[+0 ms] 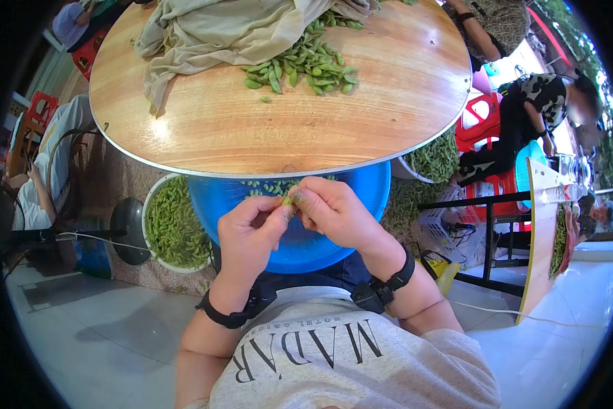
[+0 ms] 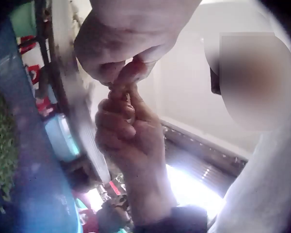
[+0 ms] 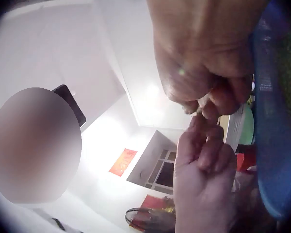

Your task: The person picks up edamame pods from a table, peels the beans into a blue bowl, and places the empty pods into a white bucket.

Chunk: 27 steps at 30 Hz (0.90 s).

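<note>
left hand (image 1: 243,228) and right hand (image 1: 342,213) meet tip to tip, both grasping: thumbs and fingers curled in, pinching one small pod from either side. around them, biggest first: the round wood-grain surface (image 1: 218,129) lies beyond, its near edge overhanging the far part of a blue basin (image 1: 306,262), which sits directly below the hands. a crumpled cloth (image 1: 218,34) rests on the far part of the surface. a white tub (image 1: 170,266), heaped with green pods, stands just beside the basin on the left. loose pods (image 1: 320,65) spill from the cloth's edge. pale green beans (image 1: 272,187) lie inside the basin, partly shaded by the surface. smallest, the pod (image 1: 287,201) itself, above the basin, mostly hidden by thumbs; whether it is split, cannot tell. step in hand, as i judge it: opening this pod. next move likely calls for thumb pressure along the seam, kept over the basin so beans drop in.
</note>
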### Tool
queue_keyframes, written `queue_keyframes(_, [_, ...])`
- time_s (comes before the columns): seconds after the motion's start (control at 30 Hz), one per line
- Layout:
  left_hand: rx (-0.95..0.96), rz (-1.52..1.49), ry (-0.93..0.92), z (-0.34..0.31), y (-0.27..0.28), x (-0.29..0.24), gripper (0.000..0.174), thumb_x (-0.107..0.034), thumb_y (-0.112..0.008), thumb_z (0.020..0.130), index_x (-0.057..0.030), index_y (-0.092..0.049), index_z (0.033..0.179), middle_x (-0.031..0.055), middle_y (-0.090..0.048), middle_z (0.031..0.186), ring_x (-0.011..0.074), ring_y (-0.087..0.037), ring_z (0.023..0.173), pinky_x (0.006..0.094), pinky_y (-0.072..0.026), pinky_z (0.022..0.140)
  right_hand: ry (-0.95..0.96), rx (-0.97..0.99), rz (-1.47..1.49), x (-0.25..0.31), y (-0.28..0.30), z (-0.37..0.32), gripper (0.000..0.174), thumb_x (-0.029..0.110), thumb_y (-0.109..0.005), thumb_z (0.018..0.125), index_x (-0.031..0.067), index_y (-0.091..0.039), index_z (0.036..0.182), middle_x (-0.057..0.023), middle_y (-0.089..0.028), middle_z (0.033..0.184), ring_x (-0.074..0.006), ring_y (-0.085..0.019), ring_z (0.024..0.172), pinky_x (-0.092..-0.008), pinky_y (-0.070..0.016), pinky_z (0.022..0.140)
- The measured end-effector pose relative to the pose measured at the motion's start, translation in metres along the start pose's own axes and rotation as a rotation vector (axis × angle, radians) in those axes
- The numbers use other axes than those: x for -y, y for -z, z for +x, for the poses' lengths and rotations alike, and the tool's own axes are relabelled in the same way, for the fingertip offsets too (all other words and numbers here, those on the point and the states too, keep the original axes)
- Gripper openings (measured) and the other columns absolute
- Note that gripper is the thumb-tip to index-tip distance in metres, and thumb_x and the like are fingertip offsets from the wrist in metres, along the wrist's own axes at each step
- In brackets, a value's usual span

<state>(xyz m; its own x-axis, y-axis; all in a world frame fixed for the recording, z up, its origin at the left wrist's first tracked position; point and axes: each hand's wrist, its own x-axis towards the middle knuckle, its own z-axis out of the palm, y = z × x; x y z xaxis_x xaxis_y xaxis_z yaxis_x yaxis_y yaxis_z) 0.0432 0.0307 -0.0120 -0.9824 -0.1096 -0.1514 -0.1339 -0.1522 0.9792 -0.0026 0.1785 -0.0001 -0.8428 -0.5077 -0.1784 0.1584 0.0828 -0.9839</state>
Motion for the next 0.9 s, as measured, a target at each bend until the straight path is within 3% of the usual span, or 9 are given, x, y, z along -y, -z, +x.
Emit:
queue_keyframes(0.2, [0.074, -0.545, 0.245, 0.003, 0.011, 0.003, 0.007, -0.004, -0.061, 0.079, 0.0032, -0.061, 0.082, 0.0080, -0.057, 0.065, 0.0061, -0.041, 0.043, 0.0170, -0.0291, 0.038, 0.075, 0.123, -0.152, -0.004, 0.009, 0.002, 0.023, 0.018, -0.047, 0.089, 0.0008, -0.053, 0.076, -0.0023, -0.048, 0.056, -0.0091, -0.045, 0.053, -0.0251, -0.0381, 0.050])
queue_keyframes(0.27, [0.108, -0.537, 0.260, 0.005, 0.013, 0.006, 0.007, -0.003, -0.059, 0.080, 0.0029, -0.060, 0.082, 0.0077, -0.056, 0.064, 0.0061, -0.040, 0.043, 0.0167, -0.0285, 0.038, 0.007, 0.167, -0.140, -0.005, 0.012, 0.002, 0.021, 0.018, -0.049, 0.088, 0.0009, -0.056, 0.078, -0.0033, -0.050, 0.059, -0.0093, -0.046, 0.054, -0.0248, -0.0389, 0.051])
queue_keyframes(0.37, [0.116, -0.432, 0.237, 0.002, 0.016, 0.006, 0.006, -0.002, -0.058, 0.080, 0.0026, -0.060, 0.082, 0.0072, -0.056, 0.064, 0.0060, -0.040, 0.043, 0.0164, -0.0286, 0.038, 0.036, 0.034, -0.170, -0.006, 0.021, 0.005, 0.021, 0.020, -0.061, 0.082, 0.0000, -0.059, 0.085, -0.0024, -0.055, 0.066, -0.0072, -0.049, 0.060, -0.0213, -0.0393, 0.052])
queue_keyframes(0.47, [0.139, -0.388, 0.222, -0.001, 0.014, 0.007, 0.005, -0.002, -0.058, 0.080, 0.0023, -0.060, 0.082, 0.0067, -0.056, 0.065, 0.0058, -0.041, 0.045, 0.0162, -0.0288, 0.039, 0.172, 0.049, -0.295, 0.005, 0.012, 0.003, 0.025, 0.018, -0.071, 0.072, 0.0012, -0.061, 0.087, -0.0044, -0.058, 0.071, -0.0101, -0.052, 0.064, -0.0233, -0.0419, 0.056])
queue_keyframes(0.5, [0.152, -0.391, 0.211, 0.000, 0.013, 0.007, 0.004, -0.002, -0.058, 0.079, 0.0022, -0.059, 0.081, 0.0065, -0.056, 0.066, 0.0057, -0.041, 0.045, 0.0161, -0.0288, 0.039, 0.330, 0.061, -0.414, 0.004, 0.008, 0.005, 0.027, 0.018, -0.074, 0.067, 0.0018, -0.062, 0.085, -0.0065, -0.060, 0.074, -0.0133, -0.054, 0.065, -0.0257, -0.0432, 0.058])
queue_keyframes(0.6, [0.158, -0.484, 0.291, -0.001, 0.016, 0.011, 0.004, -0.002, -0.058, 0.079, 0.0019, -0.059, 0.080, 0.0065, -0.056, 0.066, 0.0057, -0.042, 0.046, 0.0160, -0.0288, 0.038, 0.250, 0.154, -0.427, 0.006, 0.010, 0.006, 0.027, 0.017, -0.074, 0.067, 0.0021, -0.062, 0.085, -0.0089, -0.061, 0.075, -0.0148, -0.055, 0.065, -0.0264, -0.0434, 0.058])
queue_keyframes(0.63, [0.177, -0.548, 0.325, -0.001, 0.018, 0.012, 0.004, -0.002, -0.058, 0.079, 0.0017, -0.059, 0.079, 0.0066, -0.056, 0.066, 0.0059, -0.042, 0.046, 0.0161, -0.0287, 0.038, 0.350, 0.134, -0.397, -0.001, 0.008, 0.008, 0.027, 0.022, -0.072, 0.067, 0.0021, -0.062, 0.083, -0.0125, -0.058, 0.068, -0.0208, -0.055, 0.058, -0.0293, -0.0433, 0.055])
queue_keyframes(0.73, [0.261, -0.647, 0.436, 0.001, 0.024, 0.016, 0.005, -0.003, -0.058, 0.080, 0.0017, -0.058, 0.078, 0.0066, -0.055, 0.065, 0.0060, -0.042, 0.045, 0.0165, -0.0289, 0.038, 0.292, 0.211, -0.352, 0.003, 0.013, 0.010, 0.023, 0.019, -0.069, 0.069, 0.0025, -0.063, 0.083, -0.0121, -0.059, 0.069, -0.0187, -0.056, 0.060, -0.0281, -0.0441, 0.056])
queue_keyframes(0.9, [0.221, -0.198, 0.393, -0.005, 0.030, 0.000, 0.005, -0.003, -0.059, 0.080, 0.0016, -0.060, 0.080, 0.0042, -0.055, 0.066, 0.0043, -0.041, 0.047, 0.0168, -0.0297, 0.041, 0.125, 0.317, -0.303, 0.003, 0.020, 0.013, 0.021, 0.010, -0.063, 0.071, 0.0022, -0.065, 0.090, -0.0094, -0.064, 0.075, -0.0124, -0.058, 0.066, -0.0249, -0.0460, 0.060])
